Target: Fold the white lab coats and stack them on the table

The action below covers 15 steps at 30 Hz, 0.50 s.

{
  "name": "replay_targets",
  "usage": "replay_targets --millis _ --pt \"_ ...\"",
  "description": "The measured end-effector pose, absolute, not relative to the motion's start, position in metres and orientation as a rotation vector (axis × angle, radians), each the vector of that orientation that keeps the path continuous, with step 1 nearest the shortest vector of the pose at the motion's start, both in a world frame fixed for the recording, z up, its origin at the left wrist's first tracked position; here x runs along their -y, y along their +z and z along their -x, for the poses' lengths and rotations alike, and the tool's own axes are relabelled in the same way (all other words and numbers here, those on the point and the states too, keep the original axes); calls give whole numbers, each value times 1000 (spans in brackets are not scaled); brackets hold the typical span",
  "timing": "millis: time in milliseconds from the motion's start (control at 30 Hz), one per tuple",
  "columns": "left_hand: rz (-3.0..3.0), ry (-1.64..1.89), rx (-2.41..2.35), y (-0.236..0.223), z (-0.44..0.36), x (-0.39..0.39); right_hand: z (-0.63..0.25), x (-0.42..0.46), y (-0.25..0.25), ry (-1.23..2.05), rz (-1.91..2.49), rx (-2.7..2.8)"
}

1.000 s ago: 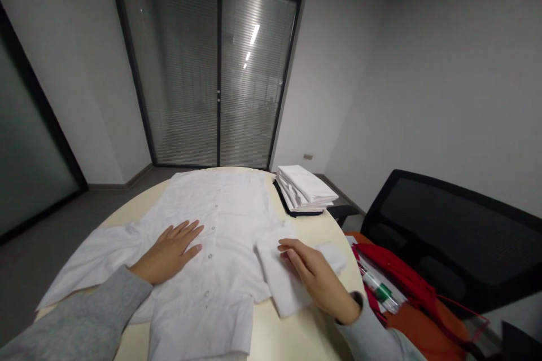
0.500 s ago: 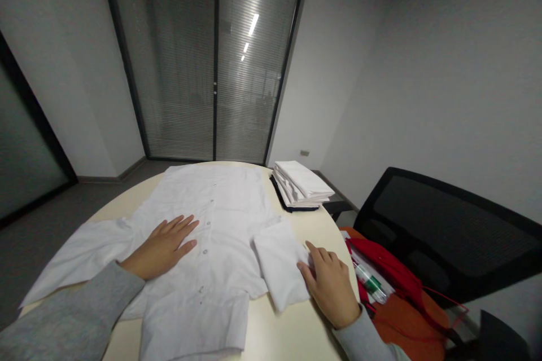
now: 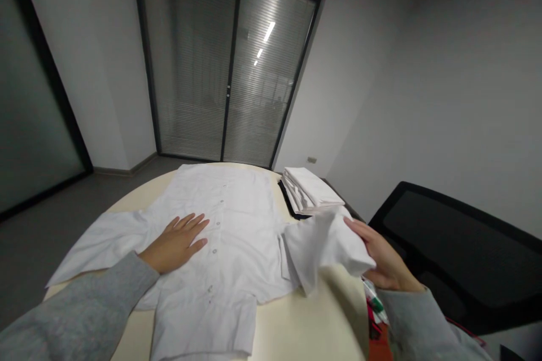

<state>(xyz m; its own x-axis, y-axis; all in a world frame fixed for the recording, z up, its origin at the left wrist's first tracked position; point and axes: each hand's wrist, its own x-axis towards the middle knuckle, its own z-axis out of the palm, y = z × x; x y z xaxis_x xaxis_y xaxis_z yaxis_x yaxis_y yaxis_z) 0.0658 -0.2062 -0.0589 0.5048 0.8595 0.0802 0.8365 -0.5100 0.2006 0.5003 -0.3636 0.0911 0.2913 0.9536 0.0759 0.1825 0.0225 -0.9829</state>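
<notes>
A white button-up shirt point(image 3: 228, 220) lies spread flat on a round cream table point(image 3: 305, 327). My left hand point(image 3: 180, 240) rests palm down on the shirt's front, fingers stretched out, just left of the button row. My right hand point(image 3: 383, 262) is raised above the table's right edge and grips the shirt's right sleeve point(image 3: 326, 242), which hangs lifted and bunched in front of the hand. The shirt's left sleeve point(image 3: 101, 237) lies flat toward the table's left edge.
A stack of folded white garments point(image 3: 311, 189) sits on a dark tray at the table's far right. A black mesh chair point(image 3: 457, 254) stands to the right, with red and orange items point(image 3: 375, 316) beside the table edge. Blinds cover glass doors point(image 3: 228, 67) behind.
My right hand has lifted the right sleeve off the table and pulled it up and outward. My left hand stays flat on the shirt front.
</notes>
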Motion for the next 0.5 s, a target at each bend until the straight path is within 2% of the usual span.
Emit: replay_targets --millis 167,333,400,500 --pt "-2597 305 -1473 -62 -65 205 -446 289 131 1130 1032 1035" --pt "-2624 285 -1452 -61 -64 204 -350 212 133 1310 943 1402" --pt "-2635 282 -1435 -60 -63 203 -320 200 126 1206 1040 1667" --pt "-2651 321 -1395 -60 -60 201 -304 208 111 818 1154 1980"
